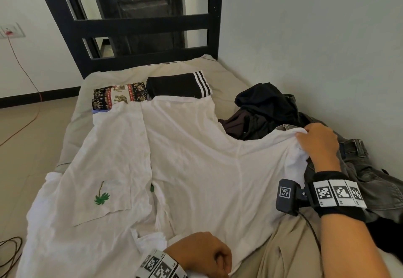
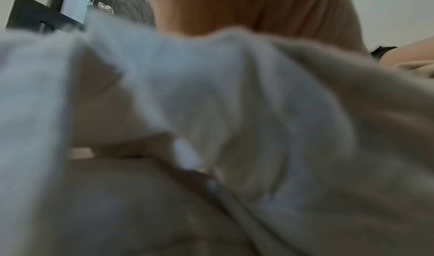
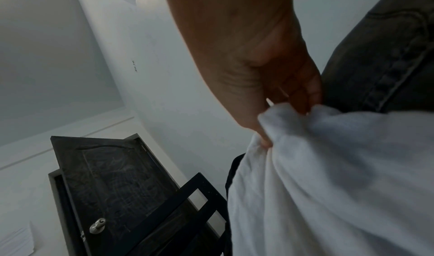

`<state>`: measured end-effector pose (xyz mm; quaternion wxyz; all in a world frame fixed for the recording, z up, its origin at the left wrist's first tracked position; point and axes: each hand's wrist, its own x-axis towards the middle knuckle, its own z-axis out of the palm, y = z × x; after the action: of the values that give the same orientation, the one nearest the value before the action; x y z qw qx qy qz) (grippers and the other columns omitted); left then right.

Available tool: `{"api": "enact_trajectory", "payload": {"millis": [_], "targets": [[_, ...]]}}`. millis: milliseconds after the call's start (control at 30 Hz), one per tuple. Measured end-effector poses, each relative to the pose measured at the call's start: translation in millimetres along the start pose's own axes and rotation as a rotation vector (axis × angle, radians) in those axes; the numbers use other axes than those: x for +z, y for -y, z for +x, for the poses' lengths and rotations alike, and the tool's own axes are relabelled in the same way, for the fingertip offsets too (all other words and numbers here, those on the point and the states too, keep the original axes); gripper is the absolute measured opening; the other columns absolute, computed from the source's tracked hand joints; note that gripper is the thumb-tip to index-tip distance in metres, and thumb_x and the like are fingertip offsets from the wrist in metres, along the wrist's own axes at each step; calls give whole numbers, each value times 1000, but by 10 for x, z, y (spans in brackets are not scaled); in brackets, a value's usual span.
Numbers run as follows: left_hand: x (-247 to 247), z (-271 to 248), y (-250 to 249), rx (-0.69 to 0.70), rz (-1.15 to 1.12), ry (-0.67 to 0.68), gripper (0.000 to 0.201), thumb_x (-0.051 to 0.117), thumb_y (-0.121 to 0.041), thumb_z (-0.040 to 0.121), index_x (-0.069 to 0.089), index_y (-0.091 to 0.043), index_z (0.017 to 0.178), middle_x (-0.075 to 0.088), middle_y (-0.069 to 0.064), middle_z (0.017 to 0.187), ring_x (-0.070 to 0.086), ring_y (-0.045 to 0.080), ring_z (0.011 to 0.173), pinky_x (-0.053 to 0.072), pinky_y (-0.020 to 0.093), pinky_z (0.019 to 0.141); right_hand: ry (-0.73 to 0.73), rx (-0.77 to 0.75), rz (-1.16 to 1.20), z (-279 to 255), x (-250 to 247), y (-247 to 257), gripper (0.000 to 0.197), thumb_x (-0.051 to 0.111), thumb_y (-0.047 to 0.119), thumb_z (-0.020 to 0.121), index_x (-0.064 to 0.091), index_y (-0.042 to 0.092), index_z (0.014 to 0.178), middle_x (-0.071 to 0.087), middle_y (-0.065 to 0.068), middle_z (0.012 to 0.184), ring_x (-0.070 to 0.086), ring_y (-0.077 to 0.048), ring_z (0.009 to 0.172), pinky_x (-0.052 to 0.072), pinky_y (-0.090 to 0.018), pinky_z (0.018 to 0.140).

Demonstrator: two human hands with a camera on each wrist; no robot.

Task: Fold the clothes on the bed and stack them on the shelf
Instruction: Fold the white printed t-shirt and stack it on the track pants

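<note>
The white shirt (image 1: 178, 168) lies spread flat on the bed (image 1: 104, 77) in front of me, between my two hands. My right hand (image 1: 316, 144) pinches the sleeve end at the shirt's right edge, fingers and thumb curled into a bunch of the cloth, right beside the grey jeans (image 1: 370, 181). My left hand (image 1: 202, 253) is curled over the near edge of the shirt close to my body; I cannot tell whether the fingers really grip the fabric, and the left wrist view is only blurred cloth.

The shirt's long axis runs away from me toward the headboard (image 1: 139, 24), button line along it, the far end touching the folded pieces. One small green palm motif (image 1: 102, 198) sits on the left front panel.

I count one white shirt, two folded garments side by side near the headboard, an elephant-print one (image 1: 117, 97) and a black one with white stripes (image 1: 178, 85), and one loose heap of dark clothes (image 1: 263, 112) by the wall, with the jeans next to it.
</note>
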<state>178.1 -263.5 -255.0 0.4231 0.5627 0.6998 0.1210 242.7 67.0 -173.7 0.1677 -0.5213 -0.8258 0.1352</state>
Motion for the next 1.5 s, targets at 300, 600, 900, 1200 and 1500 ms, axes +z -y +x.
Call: {"api": "enact_trajectory", "payload": {"millis": [300,600,900,1200,1500], "targets": [[-20,-6,34,-3,-93,14,5,59,-35,86,60,-40,86,62,-16,81,53,-5,70,37,11,73,29,-6,154,-6,18,48,38,34,27,104,57,-3,111,56,-27,118,51,-43,110,39,-44,87],[-9,10,57,-13,-112,33,9,57,-32,87,61,-40,89,63,-13,87,54,0,76,46,20,85,4,153,-32,-88,-63,9,21,54,10,91,63,-2,106,58,-27,116,54,-46,107,44,-47,87],[-963,-6,133,-13,-320,-302,22,55,-36,96,67,-19,91,67,-5,70,57,9,51,39,11,50,-236,-422,70,-195,108,688,11,57,16,90,65,9,85,63,-9,83,53,-30,85,44,-39,70],[-2553,636,826,-240,-88,-799,17,50,-30,98,62,-17,99,69,1,86,62,11,71,43,19,60,350,-478,-141,-79,535,1088,26,59,41,91,59,15,88,62,-2,87,57,-18,75,48,-30,71],[-3244,2022,1351,-451,-101,-781,28,56,-42,94,59,-14,98,66,5,97,63,21,79,52,34,85,307,-293,-43,185,1090,965,63,42,51,98,30,10,144,61,-8,116,57,-24,105,47,-31,83]]}}
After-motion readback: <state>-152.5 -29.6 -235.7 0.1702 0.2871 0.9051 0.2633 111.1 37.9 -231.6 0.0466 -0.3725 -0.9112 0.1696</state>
